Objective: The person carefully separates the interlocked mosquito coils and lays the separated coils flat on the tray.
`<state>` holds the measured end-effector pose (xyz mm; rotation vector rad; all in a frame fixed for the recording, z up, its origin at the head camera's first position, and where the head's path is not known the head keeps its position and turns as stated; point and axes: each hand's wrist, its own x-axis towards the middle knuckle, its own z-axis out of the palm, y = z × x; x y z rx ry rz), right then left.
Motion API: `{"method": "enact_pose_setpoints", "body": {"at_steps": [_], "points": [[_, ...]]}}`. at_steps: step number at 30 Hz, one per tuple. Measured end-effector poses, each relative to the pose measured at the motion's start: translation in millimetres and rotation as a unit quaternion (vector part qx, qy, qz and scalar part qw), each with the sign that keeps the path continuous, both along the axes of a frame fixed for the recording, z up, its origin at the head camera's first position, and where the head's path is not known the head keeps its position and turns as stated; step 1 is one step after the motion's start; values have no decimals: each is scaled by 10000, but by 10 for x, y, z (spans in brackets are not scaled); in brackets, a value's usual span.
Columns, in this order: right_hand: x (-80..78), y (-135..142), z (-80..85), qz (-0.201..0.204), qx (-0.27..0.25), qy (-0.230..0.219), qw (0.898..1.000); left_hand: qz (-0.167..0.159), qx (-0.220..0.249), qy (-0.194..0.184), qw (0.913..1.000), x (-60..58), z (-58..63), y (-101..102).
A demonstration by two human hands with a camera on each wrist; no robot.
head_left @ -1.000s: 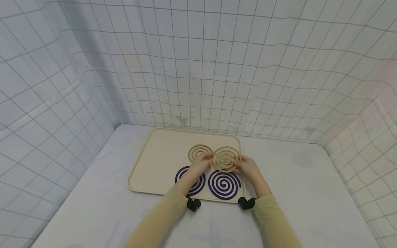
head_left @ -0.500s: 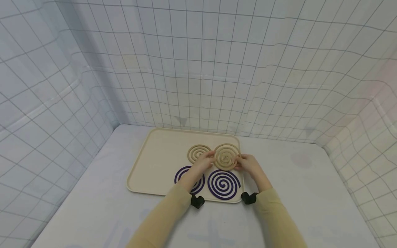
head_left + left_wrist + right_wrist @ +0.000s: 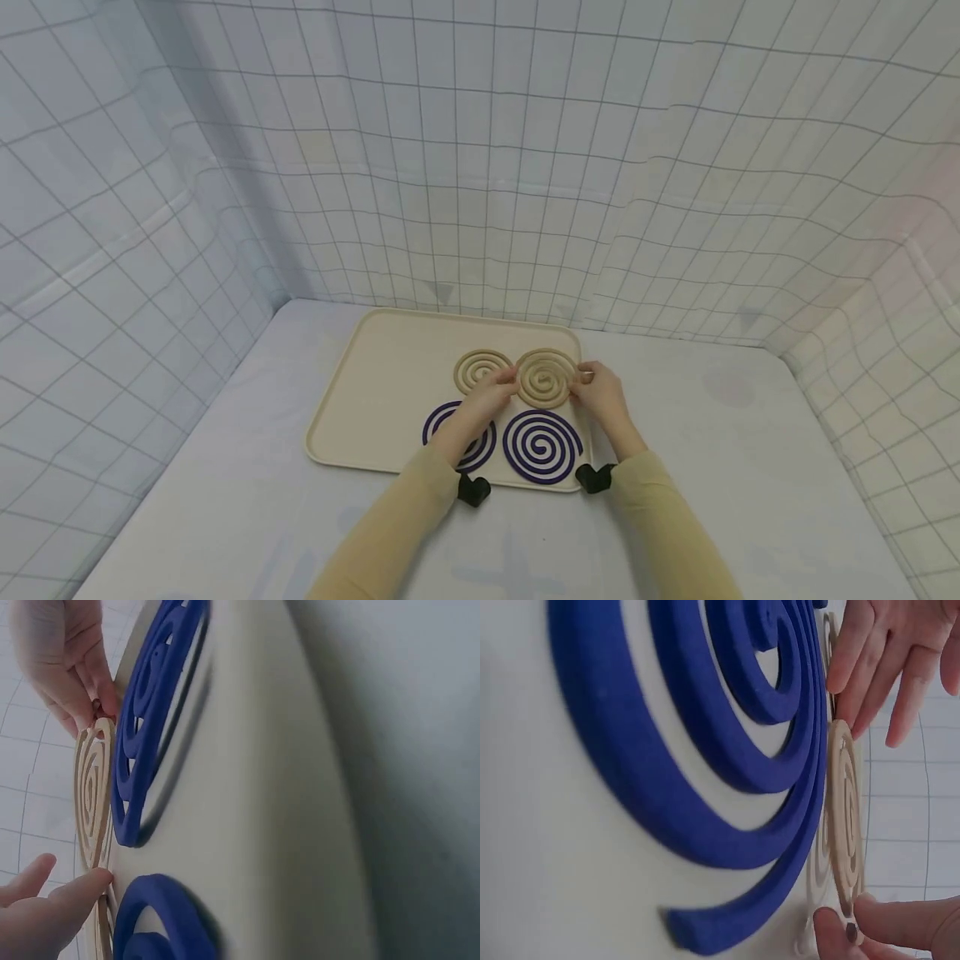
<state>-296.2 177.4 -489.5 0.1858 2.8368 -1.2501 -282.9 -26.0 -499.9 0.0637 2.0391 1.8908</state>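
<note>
Four-sided and beige, the tray [image 3: 390, 375] bears tan and blue spiral mosquito coils. My right hand [image 3: 603, 398] pinches the outer right edge of the right tan coil [image 3: 544, 380] between thumb and fingers; a small dark bit [image 3: 852, 931] shows there. My left hand [image 3: 480, 404] has its fingers extended, with fingertips right at that coil's left edge. Left of it lies the other tan coil [image 3: 483, 374], partly behind my left fingers. Nearer me is a blue coil [image 3: 540, 449]; a second blue coil [image 3: 187, 909] is partly covered by my left hand and forearm in the head view.
The tray lies on a table with a white cloth [image 3: 697, 417]. Grid-patterned white curtains [image 3: 480, 183] rise behind it and on both sides. A black wrist device [image 3: 473, 490] sits at my left sleeve, another black device [image 3: 595, 478] at my right.
The right tan coil shifts slightly and settles flatter beside the other tan coil. My right thumb has slid from its face out to its right edge. My left hand barely moves.
</note>
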Motion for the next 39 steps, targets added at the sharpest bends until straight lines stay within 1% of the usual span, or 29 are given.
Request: {"method": "enact_pose_setpoints", "body": {"at_steps": [2,4,6,9,14,18,20,21,23,27,30,32,35,38,39], "points": [[13,-16,8,95,325,151,9993,-116,-443,234,9987,14,4,7],[19,-31,13,247,687,317,9968,-191,-839,414,9954,30,19,18],[26,-42,14,356,917,406,9943,-223,-1027,493,9932,46,37,26],[32,-50,3,430,994,506,9928,-206,-1052,469,9931,44,46,28],[39,-55,-16,469,902,522,9935,-172,-836,315,9959,22,26,19],[40,-71,6,564,825,282,9946,-190,-750,278,9966,5,3,0],[61,-84,28,589,791,170,9950,-184,-828,256,9961,18,3,-22],[79,-91,43,614,773,92,9951,-162,-899,253,9955,35,21,-37],[122,-104,71,691,824,85,9942,-119,-1143,278,9930,74,73,-81],[199,-117,105,980,1024,379,9892,-88,-1639,581,9847,111,153,-221],[229,-102,85,1298,1149,545,9834,-99,-1934,905,9769,90,139,-342],[248,-86,60,1508,1199,542,9798,-67,-2132,1065,9712,85,126,-420],[268,-58,14,1811,1273,561,9736,-82,-2522,1521,9556,74,96,-531],[282,-30,-17,2026,1323,535,9688,-276,-2915,1901,9371,63,66,-626],[287,-21,-24,2068,1332,527,9678,-377,-3041,1945,9318,62,58,-650]]}}
